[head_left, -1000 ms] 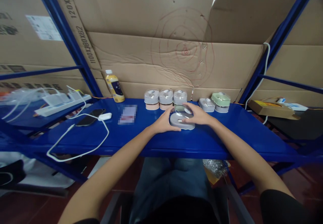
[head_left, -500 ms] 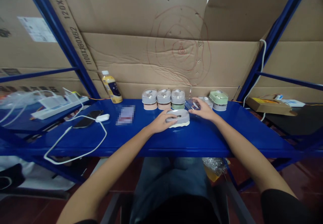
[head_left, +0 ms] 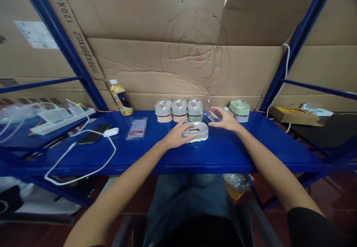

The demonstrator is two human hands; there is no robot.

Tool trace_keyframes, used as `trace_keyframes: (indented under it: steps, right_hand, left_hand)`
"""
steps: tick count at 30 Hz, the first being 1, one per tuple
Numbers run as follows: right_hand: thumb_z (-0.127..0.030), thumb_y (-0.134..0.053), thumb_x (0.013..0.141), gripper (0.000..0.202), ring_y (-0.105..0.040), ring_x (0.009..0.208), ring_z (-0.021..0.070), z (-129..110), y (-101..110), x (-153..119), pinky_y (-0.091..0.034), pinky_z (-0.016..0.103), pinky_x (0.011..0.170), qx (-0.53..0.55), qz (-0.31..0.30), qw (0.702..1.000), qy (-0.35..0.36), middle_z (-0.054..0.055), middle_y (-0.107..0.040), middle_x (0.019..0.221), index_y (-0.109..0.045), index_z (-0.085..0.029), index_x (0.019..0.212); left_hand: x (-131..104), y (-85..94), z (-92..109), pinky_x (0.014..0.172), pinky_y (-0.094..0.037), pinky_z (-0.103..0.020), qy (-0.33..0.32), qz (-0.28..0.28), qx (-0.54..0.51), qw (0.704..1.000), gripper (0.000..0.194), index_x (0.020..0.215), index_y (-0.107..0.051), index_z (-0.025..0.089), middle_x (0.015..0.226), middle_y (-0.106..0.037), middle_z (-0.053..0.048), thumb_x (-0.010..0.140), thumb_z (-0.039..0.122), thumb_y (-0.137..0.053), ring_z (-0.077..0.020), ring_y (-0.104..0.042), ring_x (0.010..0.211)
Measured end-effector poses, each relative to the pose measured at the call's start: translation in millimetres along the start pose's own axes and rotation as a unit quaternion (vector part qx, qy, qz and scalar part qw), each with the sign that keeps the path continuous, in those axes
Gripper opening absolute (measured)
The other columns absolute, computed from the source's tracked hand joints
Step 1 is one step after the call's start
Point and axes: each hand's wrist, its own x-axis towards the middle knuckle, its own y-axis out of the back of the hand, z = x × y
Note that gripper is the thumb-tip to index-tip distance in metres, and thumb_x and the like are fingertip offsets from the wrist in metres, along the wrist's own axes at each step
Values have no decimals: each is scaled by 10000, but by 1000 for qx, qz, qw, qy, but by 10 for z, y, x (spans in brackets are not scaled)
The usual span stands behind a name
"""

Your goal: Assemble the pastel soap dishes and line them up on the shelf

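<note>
In the middle of the blue shelf lies an oval grey box (head_left: 199, 131) with a slot in its top and a wavy white base. My left hand (head_left: 178, 134) grips its left side, fingers along the far edge and thumb along the near one. My right hand (head_left: 225, 119), with fingers curved, holds a clear plastic lid (head_left: 212, 116) just behind and right of the box. Behind stand three small boxes with grey tops: one with a pink base (head_left: 164, 110), one with a brown base (head_left: 179, 110), one with a green base (head_left: 195, 110).
A green-topped box (head_left: 240, 110) stands right of my right hand, beside a partly hidden box. A yellow bottle (head_left: 122, 97), a blurred packet (head_left: 137, 128), a phone (head_left: 94, 134) and white cables (head_left: 111, 154) lie leftward. Cardboard (head_left: 134, 54) backs the blue shelf (head_left: 167, 158).
The fingers of my left hand have drawn back from the slot, which now shows more fully. My right hand keeps the lid in nearly the same place. The view has shifted slightly.
</note>
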Motion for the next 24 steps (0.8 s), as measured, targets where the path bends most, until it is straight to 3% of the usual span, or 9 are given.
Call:
trace_keyframes:
  steps: [5, 11, 17, 24]
  right_hand:
    - [-463, -897, 650, 900, -575, 1364, 333, -130, -81, 28, -412, 534, 1192, -78, -126, 986, 82, 128, -597, 1484, -566, -222, 1451]
    - [-479, -906, 646, 930, -577, 1370, 334, -146, -319, 103, -434, 520, 1167, -119, -188, 966, 132, 114, -598, 1497, -562, -254, 1480]
    - [-505, -888, 680, 918, -588, 1347, 331, -115, -395, 66, -446, 533, 1145, -113, -192, 966, 130, 107, -609, 1481, -544, -274, 1499]
    - [-549, -865, 705, 910, -650, 1227, 339, -250, -407, 35, -486, 525, 1082, -157, -188, 961, 127, 128, -679, 1352, -553, -236, 1500]
  left_hand:
    - [42, -84, -46, 1170, -430, -553, 30, 14, -27, 999, 906, 1488, -432, 226, 1491, -543, -156, 745, 533, -850, -373, -535, 1380]
    - [84, -166, -113, 1110, -470, -563, 62, -4, -93, 994, 1121, 1508, -346, 205, 1441, -589, -184, 614, 542, -933, -387, -581, 1328]
    - [86, -169, -152, 1127, -447, -579, 61, -14, -102, 993, 1182, 1534, -312, 200, 1437, -593, -194, 593, 537, -944, -394, -571, 1345]
    - [85, -155, -166, 1144, -434, -578, 40, -19, -123, 991, 1213, 1544, -330, 210, 1479, -553, -195, 554, 493, -971, -397, -542, 1376]
